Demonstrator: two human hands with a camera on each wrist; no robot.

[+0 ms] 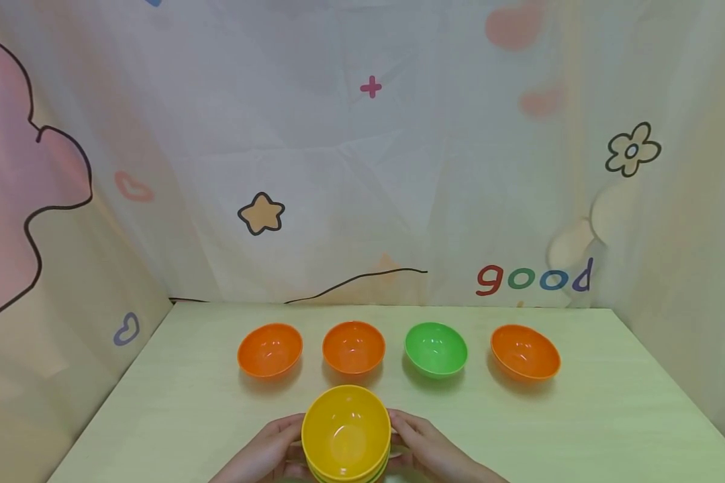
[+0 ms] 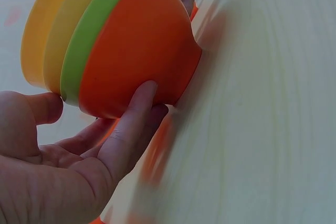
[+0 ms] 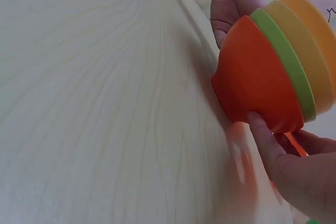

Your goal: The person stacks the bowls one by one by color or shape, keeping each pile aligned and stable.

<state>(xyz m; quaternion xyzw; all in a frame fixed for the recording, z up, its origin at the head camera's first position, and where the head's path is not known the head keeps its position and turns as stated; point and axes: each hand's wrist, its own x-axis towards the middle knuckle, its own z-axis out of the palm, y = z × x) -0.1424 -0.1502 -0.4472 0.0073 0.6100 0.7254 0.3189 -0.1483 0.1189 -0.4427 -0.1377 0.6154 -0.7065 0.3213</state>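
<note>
A stack of nested bowls stands at the table's near edge in the head view, a yellow bowl (image 1: 346, 433) uppermost. From the side, in the left wrist view, a second yellow bowl (image 2: 63, 30), a green bowl (image 2: 89, 45) and an orange bowl (image 2: 142, 45) at the bottom show. My left hand (image 1: 272, 446) grips the stack from the left, thumb by the rims and fingers against the orange bowl. On the opposite side my right hand (image 1: 429, 446) holds it, a finger pressed to the orange wall low down. The stack's base is close over the tabletop.
Across the table (image 1: 157, 416) behind the stack runs a row of single bowls: a left orange bowl (image 1: 270, 350), another orange bowl (image 1: 353, 347), a green bowl (image 1: 436, 349) and a right orange bowl (image 1: 525, 352). A printed curtain (image 1: 350, 168) hangs along the far edge.
</note>
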